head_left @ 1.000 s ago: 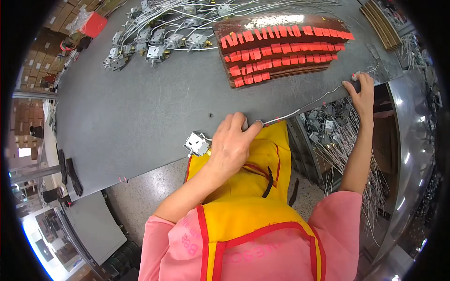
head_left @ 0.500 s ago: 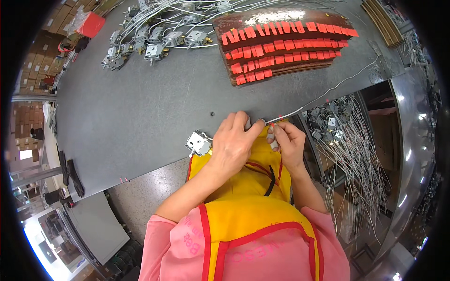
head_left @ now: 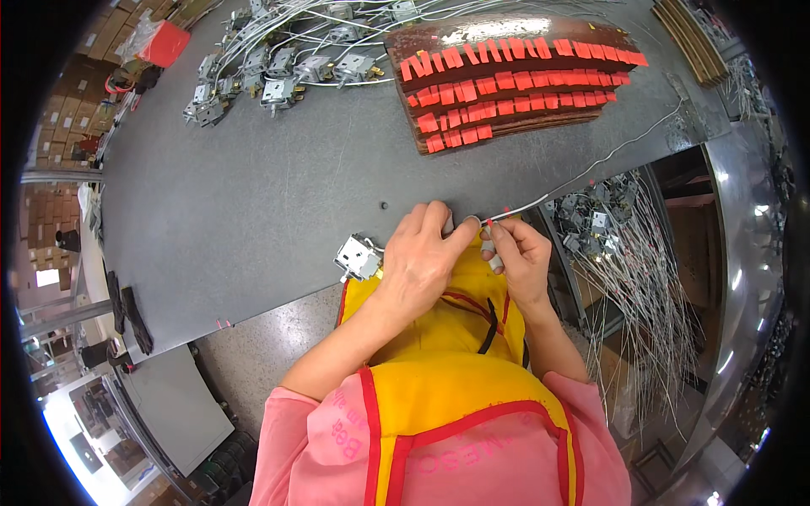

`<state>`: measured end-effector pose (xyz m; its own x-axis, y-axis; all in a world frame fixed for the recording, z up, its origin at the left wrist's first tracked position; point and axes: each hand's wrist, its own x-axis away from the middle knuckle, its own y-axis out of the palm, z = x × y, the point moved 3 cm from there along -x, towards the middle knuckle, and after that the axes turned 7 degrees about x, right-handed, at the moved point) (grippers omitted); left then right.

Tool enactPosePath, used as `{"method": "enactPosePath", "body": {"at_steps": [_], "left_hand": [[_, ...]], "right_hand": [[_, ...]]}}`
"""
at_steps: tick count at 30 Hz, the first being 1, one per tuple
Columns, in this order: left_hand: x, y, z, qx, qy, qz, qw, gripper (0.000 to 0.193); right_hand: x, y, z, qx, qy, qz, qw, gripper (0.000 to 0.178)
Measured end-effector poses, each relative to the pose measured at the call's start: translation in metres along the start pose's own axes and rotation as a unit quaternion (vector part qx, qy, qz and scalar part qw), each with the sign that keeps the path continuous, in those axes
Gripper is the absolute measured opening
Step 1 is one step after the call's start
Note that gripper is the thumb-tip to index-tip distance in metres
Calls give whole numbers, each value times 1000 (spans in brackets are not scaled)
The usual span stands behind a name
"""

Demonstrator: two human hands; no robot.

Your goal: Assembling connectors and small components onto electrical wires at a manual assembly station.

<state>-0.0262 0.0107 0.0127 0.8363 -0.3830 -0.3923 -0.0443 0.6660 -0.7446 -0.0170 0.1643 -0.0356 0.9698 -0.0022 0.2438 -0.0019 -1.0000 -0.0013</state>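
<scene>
My left hand (head_left: pixel 422 253) is closed in a pinch on a thin white wire (head_left: pixel 525 207) at the table's front edge. Close beside it, the fingers of my right hand (head_left: pixel 526 260) are pinched together at a small piece of red tape (head_left: pixel 489 223) against the wire. Pale coverings wrap some fingertips. Left of my left hand, a metal switch-like part (head_left: pixel 358 257) with a white face lies at the edge, and the wire seems to run to it behind my hand. From my fingers, the wire's far end trails right across the table.
A dark brown curved block (head_left: pixel 405 108) carrying rows of red tape strips stands at the back. Several similar metal parts (head_left: pixel 278 93) with white wires lie at the back left. Below the table's right edge, a bin holds many wired parts (head_left: pixel 641 278). Dark gloves (head_left: pixel 131 319) hang at the left corner.
My right fingertips have shifted very slightly at the red tape on the wire. My left hand and the metal part stay in place.
</scene>
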Motion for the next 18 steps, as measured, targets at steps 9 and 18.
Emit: {"method": "enactPosePath", "body": {"at_steps": [9, 18], "left_hand": [[-1, 3, 1, -22, 4, -12, 1000, 39], [-3, 2, 1, -37, 2, -15, 999, 39]], "right_hand": [[2, 1, -1, 102, -66, 27, 992, 17], [-4, -17, -30, -45, -21, 88, 995, 17]]}}
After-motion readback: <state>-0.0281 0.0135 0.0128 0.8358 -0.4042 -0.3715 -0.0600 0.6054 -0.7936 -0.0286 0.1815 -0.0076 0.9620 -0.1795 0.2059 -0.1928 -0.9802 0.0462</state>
